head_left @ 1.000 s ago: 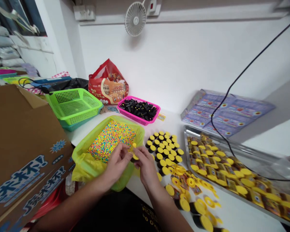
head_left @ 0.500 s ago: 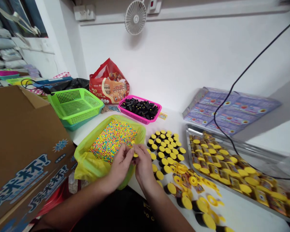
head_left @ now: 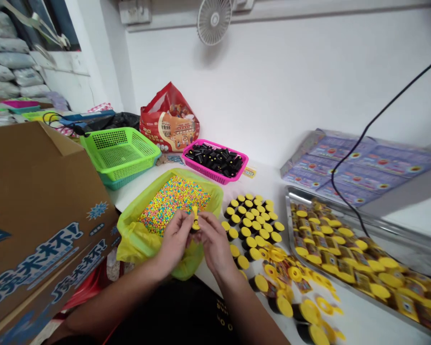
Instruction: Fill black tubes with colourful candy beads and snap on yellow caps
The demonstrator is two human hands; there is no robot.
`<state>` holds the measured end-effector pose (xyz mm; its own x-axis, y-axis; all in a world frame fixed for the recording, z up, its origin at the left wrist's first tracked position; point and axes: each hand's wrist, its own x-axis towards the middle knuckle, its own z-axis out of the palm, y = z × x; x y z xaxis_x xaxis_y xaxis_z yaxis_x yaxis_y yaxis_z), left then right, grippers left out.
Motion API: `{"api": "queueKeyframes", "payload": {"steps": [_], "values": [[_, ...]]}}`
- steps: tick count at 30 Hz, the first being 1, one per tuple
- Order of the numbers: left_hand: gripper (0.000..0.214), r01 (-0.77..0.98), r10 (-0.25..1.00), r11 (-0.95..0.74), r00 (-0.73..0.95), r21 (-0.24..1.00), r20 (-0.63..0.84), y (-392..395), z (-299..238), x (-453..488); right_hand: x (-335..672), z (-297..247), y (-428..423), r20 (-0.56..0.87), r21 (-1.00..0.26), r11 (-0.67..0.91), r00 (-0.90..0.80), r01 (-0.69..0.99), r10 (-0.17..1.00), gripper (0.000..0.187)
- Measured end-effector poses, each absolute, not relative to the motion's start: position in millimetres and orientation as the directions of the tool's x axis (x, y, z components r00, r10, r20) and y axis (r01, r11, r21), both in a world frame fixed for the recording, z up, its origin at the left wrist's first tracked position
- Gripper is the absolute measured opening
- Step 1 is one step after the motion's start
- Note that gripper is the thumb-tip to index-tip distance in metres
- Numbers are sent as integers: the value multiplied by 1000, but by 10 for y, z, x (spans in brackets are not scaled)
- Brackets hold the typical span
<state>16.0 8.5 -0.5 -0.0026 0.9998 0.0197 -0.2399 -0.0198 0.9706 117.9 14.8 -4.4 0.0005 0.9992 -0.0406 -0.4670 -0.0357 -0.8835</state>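
Note:
My left hand (head_left: 175,239) and my right hand (head_left: 212,242) meet over the near edge of a green tub (head_left: 129,230) lined with a yellow bag and full of small coloured candy beads (head_left: 174,197). Between their fingertips both pinch one small yellow-capped piece (head_left: 195,219). Just right of my right hand stand several black little containers with yellow lids (head_left: 253,218) in rows on the white table. Closer to me, loose yellow lids and rings (head_left: 294,287) lie scattered.
A pink basket of black tubes (head_left: 215,160) and an empty green basket (head_left: 120,153) sit at the back. A metal tray of labelled yellow-lidded containers (head_left: 348,249) is at right, purple packs (head_left: 359,165) and a black cable (head_left: 348,201) behind it. A cardboard box (head_left: 36,215) stands at left.
Both hands stayed together on the yellow piece and turned it, so it now stands more upright. The camera shifted slightly, moving the scene to the right.

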Motion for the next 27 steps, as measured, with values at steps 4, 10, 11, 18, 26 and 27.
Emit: {"api": "queueKeyframes", "payload": {"steps": [4, 10, 11, 18, 26, 27], "values": [[49, -223, 991, -137, -26, 965, 135, 63, 14, 166, 1212, -100, 124, -11, -868, -3, 14, -497, 1000, 25], [50, -268, 992, 89, 112, 959, -61, 135, -32, 120, 1369, -161, 165, 139, -953, 107, -96, -283, 986, 35], [49, -285, 986, 136, 133, 949, -101, 147, -48, 111, 1396, -145, 172, 169, -960, 135, -121, -245, 978, 41], [47, -398, 972, 204, 188, 895, -138, 190, -86, 118, 1382, -173, 195, 421, -902, 425, 69, -74, 905, 26], [52, -442, 966, 252, 170, 861, -195, 124, -24, 100, 1261, -331, 141, 758, -630, 699, 68, 338, 649, 19], [53, -451, 963, 263, 168, 853, -208, 113, -21, 91, 1262, -317, 123, 773, -601, 707, 46, 371, 633, 21]]}}
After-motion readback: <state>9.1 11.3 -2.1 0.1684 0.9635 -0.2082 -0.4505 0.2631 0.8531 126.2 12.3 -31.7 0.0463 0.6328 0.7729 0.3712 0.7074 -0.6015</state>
